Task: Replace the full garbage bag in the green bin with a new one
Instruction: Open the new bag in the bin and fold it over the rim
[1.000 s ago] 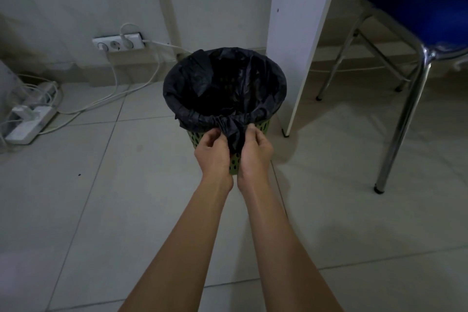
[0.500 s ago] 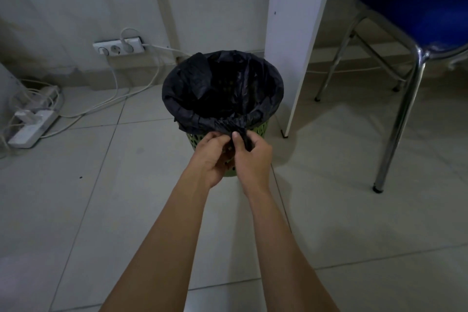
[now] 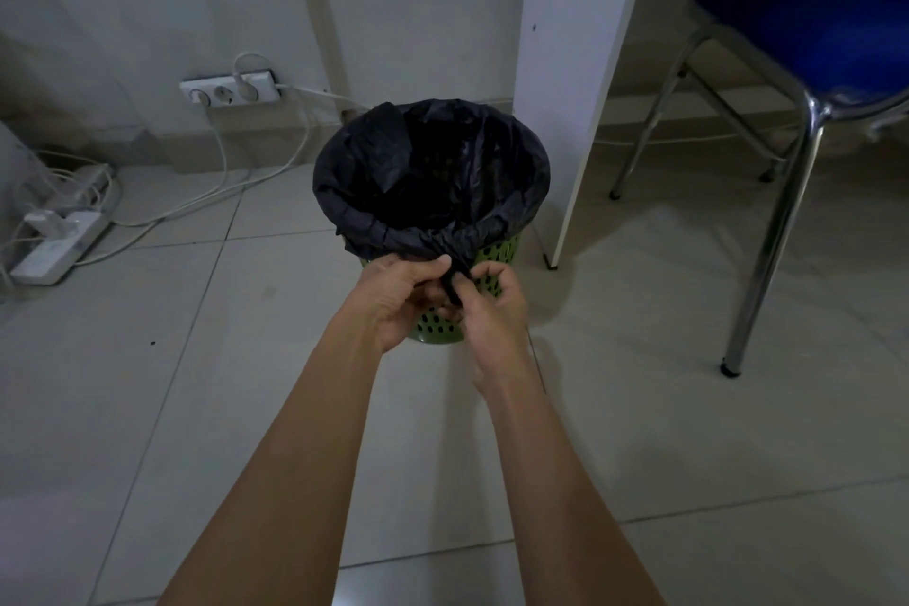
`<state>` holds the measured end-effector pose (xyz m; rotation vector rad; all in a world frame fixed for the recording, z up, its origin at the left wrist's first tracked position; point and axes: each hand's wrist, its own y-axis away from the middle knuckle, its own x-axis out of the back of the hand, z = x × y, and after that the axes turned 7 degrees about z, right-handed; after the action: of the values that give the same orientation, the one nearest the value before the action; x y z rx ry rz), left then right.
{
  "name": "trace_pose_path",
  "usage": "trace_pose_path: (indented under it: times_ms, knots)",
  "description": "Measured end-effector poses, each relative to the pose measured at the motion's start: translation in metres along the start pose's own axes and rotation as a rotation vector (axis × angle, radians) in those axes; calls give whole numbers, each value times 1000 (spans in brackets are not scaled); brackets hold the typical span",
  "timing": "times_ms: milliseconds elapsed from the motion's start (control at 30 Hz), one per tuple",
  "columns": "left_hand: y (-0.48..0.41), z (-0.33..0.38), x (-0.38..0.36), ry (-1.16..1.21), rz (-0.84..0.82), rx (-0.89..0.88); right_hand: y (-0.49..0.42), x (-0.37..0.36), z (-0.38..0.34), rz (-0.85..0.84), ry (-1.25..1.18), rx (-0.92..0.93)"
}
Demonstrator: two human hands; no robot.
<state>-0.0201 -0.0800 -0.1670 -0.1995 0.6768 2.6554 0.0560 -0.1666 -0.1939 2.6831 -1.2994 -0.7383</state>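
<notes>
A green perforated bin [image 3: 497, 256] stands on the tiled floor, lined with a black garbage bag [image 3: 393, 172] whose edge is folded over the rim. At the bin's near side the bag's slack is gathered into a twisted tail below the rim. My left hand [image 3: 393, 295] pinches that tail from the left. My right hand [image 3: 492, 305] grips the same tail from the right, fingers curled around it. The bag's inside looks dark; its contents cannot be made out.
A white desk panel [image 3: 575, 64] stands just right of the bin. A blue-seated chair with chrome legs [image 3: 782, 221] is at the right. A wall socket [image 3: 231, 89], white cables and a power strip [image 3: 59, 241] lie at the left.
My hands have closed together on the bag's gathered tail and twisted it; the right hand now wraps it lower, in front of the bin wall. The view has tilted slightly.
</notes>
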Motion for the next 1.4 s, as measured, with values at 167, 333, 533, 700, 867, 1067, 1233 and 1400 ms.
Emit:
trace_pose_path:
  times_ms: [167,333,533,700,867,1067,1233,1400]
  knots:
    - [-10,0,-2,25,194,-8,1,31,0,-254,499,465]
    - [-11,2,-4,49,213,12,-18,36,-1,-279,702,656]
    - [-14,3,0,37,211,34,-13,15,-5,-156,511,378]
    - [-1,0,10,3,-3,-12,-16,9,-13,20,401,58]
    - [-2,4,3,-46,147,-18,-14,8,-14,11,270,172]
    - [-5,9,-2,23,193,188,-16,14,5,-127,355,417]
    - [2,15,2,28,121,211,-19,-6,3,48,461,322]
    - [-3,23,-1,-66,186,187,-23,-18,-8,130,260,-69]
